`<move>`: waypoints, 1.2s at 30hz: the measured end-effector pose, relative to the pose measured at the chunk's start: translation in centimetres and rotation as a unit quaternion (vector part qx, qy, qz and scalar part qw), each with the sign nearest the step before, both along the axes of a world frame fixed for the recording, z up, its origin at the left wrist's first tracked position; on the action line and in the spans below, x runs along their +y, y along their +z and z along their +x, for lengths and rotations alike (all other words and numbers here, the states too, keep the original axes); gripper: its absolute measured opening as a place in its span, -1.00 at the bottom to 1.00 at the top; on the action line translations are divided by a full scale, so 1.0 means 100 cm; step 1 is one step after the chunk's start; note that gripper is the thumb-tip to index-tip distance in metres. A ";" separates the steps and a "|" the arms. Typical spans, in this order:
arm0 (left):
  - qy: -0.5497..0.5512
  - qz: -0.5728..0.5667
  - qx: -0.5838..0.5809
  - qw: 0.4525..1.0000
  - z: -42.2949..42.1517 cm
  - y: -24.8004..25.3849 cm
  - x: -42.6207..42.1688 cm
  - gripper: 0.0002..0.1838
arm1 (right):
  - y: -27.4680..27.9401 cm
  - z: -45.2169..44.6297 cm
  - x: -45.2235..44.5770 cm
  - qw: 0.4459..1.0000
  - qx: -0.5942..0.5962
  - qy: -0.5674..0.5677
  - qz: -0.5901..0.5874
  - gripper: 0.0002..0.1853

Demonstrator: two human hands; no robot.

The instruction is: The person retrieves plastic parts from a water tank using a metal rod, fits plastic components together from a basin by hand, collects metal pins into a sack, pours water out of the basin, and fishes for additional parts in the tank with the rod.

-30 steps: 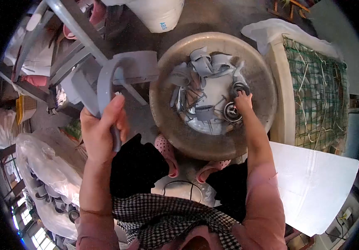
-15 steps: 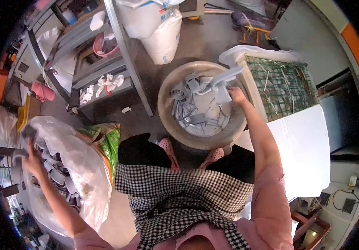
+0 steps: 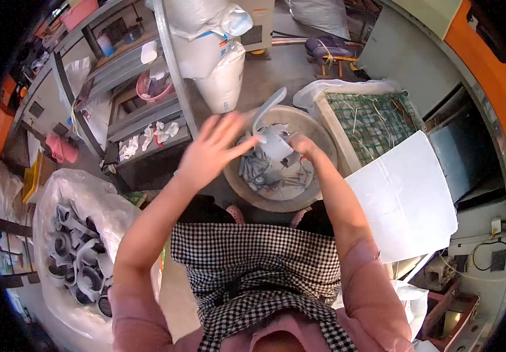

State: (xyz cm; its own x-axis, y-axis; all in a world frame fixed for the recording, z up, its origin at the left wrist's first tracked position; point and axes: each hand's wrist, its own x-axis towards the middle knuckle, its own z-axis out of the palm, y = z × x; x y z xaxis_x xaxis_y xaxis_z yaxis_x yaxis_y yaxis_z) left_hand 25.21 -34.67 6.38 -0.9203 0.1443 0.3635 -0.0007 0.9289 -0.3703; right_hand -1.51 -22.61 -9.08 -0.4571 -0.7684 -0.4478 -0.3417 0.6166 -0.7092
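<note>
Over the basin, my right hand (image 3: 304,146) grips a grey plastic part (image 3: 276,146) with a wide curved band and a long bent arm sticking up. Close to it on the left is my left hand (image 3: 213,151), fingers spread and slightly blurred, with nothing seen in it. Beneath both hands stands a round basin (image 3: 282,205), holding thin grey plastic pieces (image 3: 254,170) and curved scraps. At my left, a clear plastic bag (image 3: 127,220) gapes wide, filled with grey ring-shaped plastic parts (image 3: 88,278).
A metal rack (image 3: 176,76) rises at the back left, near stacked white sacks (image 3: 220,82). Right of the basin is a crate (image 3: 338,123) topped with green netting (image 3: 370,117). A white board (image 3: 405,199) lies in front of it.
My left hand has swung from above the plastic bag to the basin, letting go of the grey part it held. My right hand has shifted left and lower with its grey plastic part.
</note>
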 end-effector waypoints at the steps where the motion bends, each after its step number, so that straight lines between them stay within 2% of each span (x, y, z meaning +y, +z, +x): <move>1: -0.004 -0.055 0.001 0.998 -0.030 -0.007 0.001 -0.19 | 0.004 0.006 0.002 1.000 -0.011 -0.003 0.001 -0.63; 2: -0.042 -0.023 0.022 0.999 -0.056 -0.012 -0.004 -0.33 | 0.019 0.014 0.007 1.000 -0.023 -0.005 0.013 -0.55; 3: -0.045 -0.024 0.023 0.998 -0.072 -0.011 -0.014 -0.33 | 0.021 0.019 0.011 1.000 -0.022 -0.009 0.012 -0.55; 5: -0.032 -0.108 -0.072 0.991 -0.103 -0.011 -0.030 -0.62 | 0.020 0.020 0.018 0.969 -0.131 -0.202 -0.056 -0.44; 6: -0.061 -0.020 -0.043 0.997 -0.112 -0.020 -0.047 -0.78 | 0.017 0.011 0.025 0.947 -0.210 -0.225 -0.093 -0.30; 7: -0.070 -0.020 -0.045 0.996 -0.110 -0.027 -0.057 -0.78 | 0.015 -0.002 0.034 0.945 -0.211 -0.233 -0.093 -0.30; 9: 0.019 0.123 0.063 0.990 -0.104 -0.040 -0.077 -0.76 | 0.012 -0.029 0.051 0.910 -0.342 -0.158 -0.175 -0.36; 10: 0.117 0.234 0.067 0.963 -0.103 -0.049 -0.083 -0.73 | 0.015 -0.035 0.057 0.911 -0.323 -0.160 -0.198 -0.51; 11: 0.215 0.339 0.068 0.913 -0.103 -0.061 -0.086 -0.69 | 0.016 -0.040 0.064 0.910 -0.323 -0.166 -0.200 -0.51; 12: 0.211 0.340 0.065 0.914 -0.103 -0.068 -0.083 -0.69 | 0.016 -0.045 0.070 0.895 -0.345 -0.134 -0.250 -0.57; 13: 0.228 0.518 0.107 0.817 -0.103 -0.075 -0.079 -0.67 | 0.020 -0.047 0.073 0.877 -0.364 -0.100 -0.298 -0.64; 14: 0.236 0.674 0.143 0.685 -0.103 -0.082 -0.076 -0.65 | 0.023 -0.045 0.074 0.844 -0.409 -0.122 -0.326 -0.72; 15: 0.208 0.770 0.123 0.590 -0.105 -0.095 -0.075 -0.65 | 0.019 -0.049 0.073 0.844 -0.408 -0.125 -0.326 -0.72; 17: 0.103 0.815 0.110 0.560 -0.115 -0.118 -0.062 -0.71 | 0.010 -0.053 0.072 0.801 -0.464 -0.128 -0.356 -0.68; 19: 0.046 0.815 0.068 0.574 -0.120 -0.121 -0.039 -0.76 | 0.013 -0.052 0.072 0.781 -0.490 -0.151 -0.357 -0.65; 20: 0.031 0.829 0.003 0.559 -0.119 -0.126 -0.045 -0.72 | 0.017 -0.052 0.072 0.762 -0.513 -0.170 -0.358 -0.62; 21: 0.029 0.828 0.001 0.560 -0.119 -0.127 -0.045 -0.72 | 0.019 -0.054 0.073 0.761 -0.512 -0.171 -0.360 -0.62; 23: -0.014 0.782 -0.037 0.622 -0.118 -0.128 -0.045 -0.69 | 0.022 -0.058 0.076 0.726 -0.561 -0.126 -0.377 -0.54; 25: -0.040 0.770 -0.035 0.636 -0.122 -0.129 -0.041 -0.64 | 0.016 -0.060 0.074 0.743 -0.544 -0.101 -0.377 -0.51; 27: -0.047 0.788 0.056 0.611 -0.127 -0.131 -0.035 -0.62 | 0.010 -0.058 0.070 0.769 -0.546 -0.091 -0.320 -0.51; 28: -0.048 0.789 0.055 0.610 -0.128 -0.133 -0.035 -0.62 | 0.006 -0.060 0.069 0.758 -0.569 -0.063 -0.311 -0.51; 30: -0.079 0.833 -0.046 0.546 -0.128 -0.141 -0.032 -0.56 | 0.003 -0.067 0.069 0.743 -0.587 -0.047 -0.319 -0.51; 31: -0.079 0.834 -0.045 0.544 -0.126 -0.147 -0.030 -0.56 | 0.003 -0.068 0.069 0.725 -0.604 -0.027 -0.328 -0.51; 32: -0.059 0.824 -0.148 0.544 -0.124 -0.152 -0.030 -0.70 | 0.001 -0.067 0.068 0.725 -0.604 -0.026 -0.329 -0.51; 33: -0.039 0.804 -0.250 0.539 -0.121 -0.156 -0.029 -0.84 | 0.007 -0.059 0.063 0.726 -0.588 -0.140 -0.327 -0.51; 34: -0.044 0.831 -0.246 0.497 -0.118 -0.146 -0.015 -0.90 | 0.010 -0.055 0.060 0.717 -0.565 -0.251 -0.322 -0.50; 35: -0.093 0.796 -0.219 0.556 -0.117 -0.135 -0.001 -0.85 | -0.001 -0.061 0.059 0.716 -0.565 -0.251 -0.323 -0.50; 36: -0.109 0.822 -0.215 0.515 -0.115 -0.130 0.008 -0.84 | -0.025 -0.072 0.058 0.733 -0.545 -0.286 -0.291 -0.50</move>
State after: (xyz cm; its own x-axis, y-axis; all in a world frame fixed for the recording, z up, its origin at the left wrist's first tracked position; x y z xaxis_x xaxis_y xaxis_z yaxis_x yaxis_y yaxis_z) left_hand 13.69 -33.90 -6.64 -0.9940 0.0825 -0.0718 -0.0763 -0.0526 0.9957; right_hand -8.71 -16.84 -11.63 -0.3935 -0.7962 -0.4596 0.8191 -0.0767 -0.5685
